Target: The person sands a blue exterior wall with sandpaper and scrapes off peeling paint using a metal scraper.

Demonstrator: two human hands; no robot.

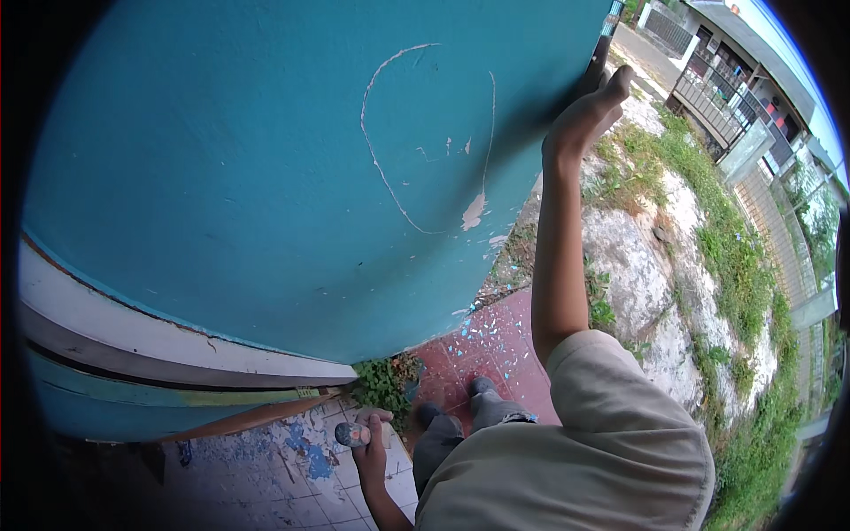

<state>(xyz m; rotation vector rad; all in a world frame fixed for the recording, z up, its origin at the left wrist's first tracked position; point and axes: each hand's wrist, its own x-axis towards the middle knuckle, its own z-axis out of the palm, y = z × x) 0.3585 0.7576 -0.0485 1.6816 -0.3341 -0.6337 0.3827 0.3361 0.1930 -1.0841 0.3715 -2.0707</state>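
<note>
My left hand (373, 443) is low, at the left of my body, with its fingers around a dark, speckled, round-ended object (350, 435); an orange-pink spot shows on it, but its exact kind is unclear. My right arm is stretched up, and my right hand (591, 113) is at the far vertical edge of a turquoise painted wall (265, 166). Its fingers are partly hidden there, so I cannot tell whether they grip anything. A scratched, incomplete oval line and a bare pale patch (473, 212) mark the paint. My arm's shadow falls across the wall.
Blue and white paint flakes (488, 335) litter the red tiled floor (521, 318) around my feet. A leafy plant (384, 391) stands by the wall corner. Paint-stained white tiles (332, 491) lie at left. Rocky, grassy ground (637, 265) and a fenced house (744, 73) are at right.
</note>
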